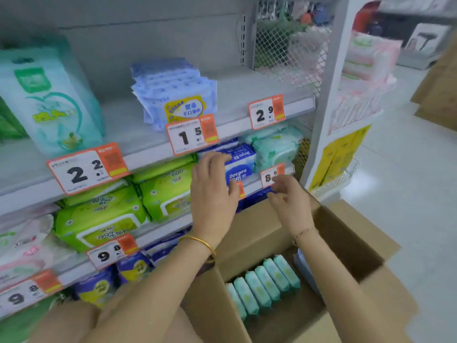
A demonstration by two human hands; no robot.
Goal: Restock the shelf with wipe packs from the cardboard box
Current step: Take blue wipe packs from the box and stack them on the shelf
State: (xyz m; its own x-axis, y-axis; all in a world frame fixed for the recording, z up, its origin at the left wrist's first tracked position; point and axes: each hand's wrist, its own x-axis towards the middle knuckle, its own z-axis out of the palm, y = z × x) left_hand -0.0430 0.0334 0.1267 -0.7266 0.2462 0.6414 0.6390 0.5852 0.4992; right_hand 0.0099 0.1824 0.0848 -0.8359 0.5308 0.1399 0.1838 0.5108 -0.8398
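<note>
An open cardboard box [351,246] stands in front of the shelves at lower right. A row of several mint-green wipe packs [264,283] stands on edge inside it. My left hand [212,189] reaches to the second shelf, fingers spread, its fingertips touching the blue and white wipe packs [241,162] there. My right hand [290,204] hovers above the box's far flap, fingers loosely curled, holding nothing. Mint-green wipe packs [275,144] lie on the same shelf, right of the blue ones.
Green wipe packs [99,219] fill the shelf left of my left hand. The top shelf [247,95] holds a pale blue stack [173,90] and a tall green pack [49,100]. Orange price tags [191,134] line the shelf edges. A white upright [329,95] bounds the shelves; floor lies right.
</note>
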